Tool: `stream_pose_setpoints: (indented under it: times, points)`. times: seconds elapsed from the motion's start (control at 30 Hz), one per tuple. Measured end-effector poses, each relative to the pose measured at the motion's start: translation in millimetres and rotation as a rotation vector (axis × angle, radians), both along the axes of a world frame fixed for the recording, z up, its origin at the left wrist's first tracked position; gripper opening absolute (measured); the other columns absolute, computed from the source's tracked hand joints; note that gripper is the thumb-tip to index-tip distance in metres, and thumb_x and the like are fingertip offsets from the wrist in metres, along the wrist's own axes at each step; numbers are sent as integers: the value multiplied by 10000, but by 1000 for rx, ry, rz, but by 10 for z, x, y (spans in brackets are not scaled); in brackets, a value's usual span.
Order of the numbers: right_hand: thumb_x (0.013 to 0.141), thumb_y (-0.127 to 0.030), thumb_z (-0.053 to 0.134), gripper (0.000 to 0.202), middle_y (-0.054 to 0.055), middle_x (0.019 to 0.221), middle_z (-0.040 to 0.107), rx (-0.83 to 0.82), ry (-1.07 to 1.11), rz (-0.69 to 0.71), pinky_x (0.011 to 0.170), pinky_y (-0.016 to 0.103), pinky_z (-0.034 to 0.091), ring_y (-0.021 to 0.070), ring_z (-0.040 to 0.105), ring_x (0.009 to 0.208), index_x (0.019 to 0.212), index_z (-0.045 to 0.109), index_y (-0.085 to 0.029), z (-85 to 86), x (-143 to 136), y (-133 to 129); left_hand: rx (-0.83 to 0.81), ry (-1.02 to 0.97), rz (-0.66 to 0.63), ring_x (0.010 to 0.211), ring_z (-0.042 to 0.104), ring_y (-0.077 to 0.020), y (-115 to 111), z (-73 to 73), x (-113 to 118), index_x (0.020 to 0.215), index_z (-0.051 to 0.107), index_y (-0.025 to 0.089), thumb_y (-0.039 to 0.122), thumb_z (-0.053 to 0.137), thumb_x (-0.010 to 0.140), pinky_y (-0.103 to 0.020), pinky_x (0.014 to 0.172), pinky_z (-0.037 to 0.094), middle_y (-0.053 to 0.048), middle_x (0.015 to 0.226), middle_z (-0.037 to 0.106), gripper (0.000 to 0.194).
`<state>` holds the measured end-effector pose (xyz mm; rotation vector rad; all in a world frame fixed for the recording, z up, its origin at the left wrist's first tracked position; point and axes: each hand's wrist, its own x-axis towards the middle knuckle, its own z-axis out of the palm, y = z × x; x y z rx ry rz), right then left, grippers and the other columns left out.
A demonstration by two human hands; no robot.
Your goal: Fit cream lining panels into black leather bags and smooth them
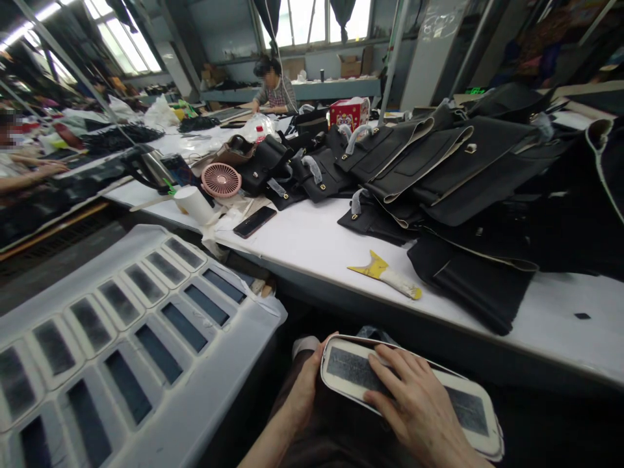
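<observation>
the right hand (419,409) lies flat over the middle of a white-rimmed panel (351,374), hiding much of its dark centre; its wrist runs off the bottom edge. the left hand (305,390) grips the panel's near end, its fingers tucked out of sight beneath. the white rack of dark inserts (146,338) is cut off at the left and bottom edges. the heap of black bags (468,175) runs past the right edge. faces of two people (273,81) farther off are blurred.
</observation>
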<state>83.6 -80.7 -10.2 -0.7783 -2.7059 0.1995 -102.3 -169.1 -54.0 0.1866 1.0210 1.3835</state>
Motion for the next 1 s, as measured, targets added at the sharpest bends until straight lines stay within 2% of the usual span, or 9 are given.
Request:
stream_pose_setpoints:
  times: [0.07,0.17,0.33,0.47,0.63,0.83,1.0]
  points:
    - [844,-359,661,419,104,1279,624,-17,17,-15,918,470,487,297,580,1114,1230,586,-214,-13,6,-8,19,61,-16,1270,537,-328,9,58,1,1298,598,295,608,452,883,-420,1119,370,-41,1286,656,540]
    - [842,-366,666,430,88,1292,619,-38,10,-35,938,471,469,293,576,1126,1238,575,-225,2,13,-12,25,73,-55,1290,521,-308,2,110,-24,1269,622,312,587,446,898,-414,1133,358,-23,1286,657,494]
    - [851,-364,658,431,69,1300,620,-68,9,-40,948,472,452,286,568,1136,1250,566,-231,8,14,-23,56,-9,-33,1307,505,-281,-26,57,-84,1345,557,255,505,479,925,-396,1172,294,-56,1336,621,496]
    - [866,-351,637,420,66,1312,617,-79,14,-36,956,491,441,290,557,1150,1259,562,-226,-8,9,-31,56,-64,-79,1223,570,-324,-13,74,-95,1358,542,250,515,529,897,-486,1125,358,-87,1284,651,532]
    - [870,-364,629,416,47,1322,615,-103,16,-42,977,488,438,279,557,1158,1262,563,-238,-26,19,-26,29,-15,-124,1166,609,-333,1,142,-140,1327,572,296,477,497,917,-500,1070,421,-52,1172,706,454]
    - [871,-392,630,451,38,1331,612,-79,44,-16,982,454,450,264,560,1161,1287,550,-238,-102,77,-16,-3,83,-148,1142,619,-303,-10,61,-232,1346,552,246,461,580,884,-483,1104,372,-91,1256,664,510]
    - [849,-411,660,476,34,1320,620,-50,65,-6,974,439,454,259,566,1148,1279,557,-236,-161,79,16,49,127,-186,1100,638,-288,0,-4,-247,1391,499,217,475,524,916,-505,1115,330,-109,1250,662,541]
